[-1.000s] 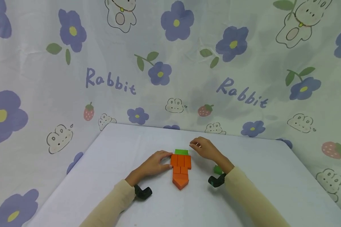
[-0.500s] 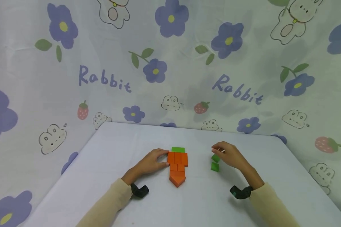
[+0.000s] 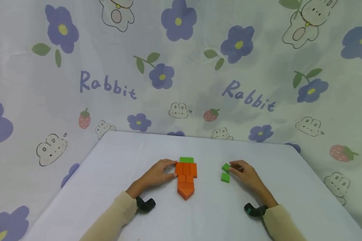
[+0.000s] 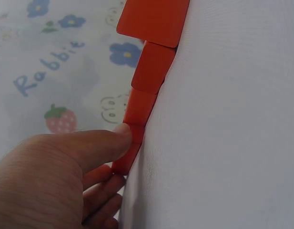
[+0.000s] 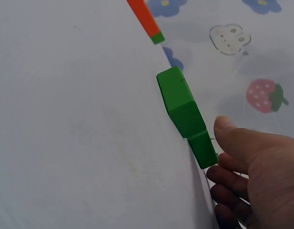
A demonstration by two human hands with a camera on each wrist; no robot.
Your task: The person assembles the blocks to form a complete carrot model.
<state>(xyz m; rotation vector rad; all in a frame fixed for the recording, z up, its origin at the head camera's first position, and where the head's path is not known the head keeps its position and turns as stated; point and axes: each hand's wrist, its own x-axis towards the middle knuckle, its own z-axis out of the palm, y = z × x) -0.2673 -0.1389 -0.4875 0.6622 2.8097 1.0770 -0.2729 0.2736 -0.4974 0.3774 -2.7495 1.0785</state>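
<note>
Left hand (image 3: 157, 174) lies against the left edge of the orange block carrot (image 3: 185, 179), thumb and fingertips pressed to its widest row, a green block (image 3: 186, 160) capping the top just beyond those fingers. Right hand (image 3: 245, 174) pinches the farther of two loose green blocks (image 3: 225, 167); the nearer green block (image 3: 225, 177) sits just beside its fingertips. The backdrop cloth (image 3: 108, 67) reads "Rabbit" twice.
</note>
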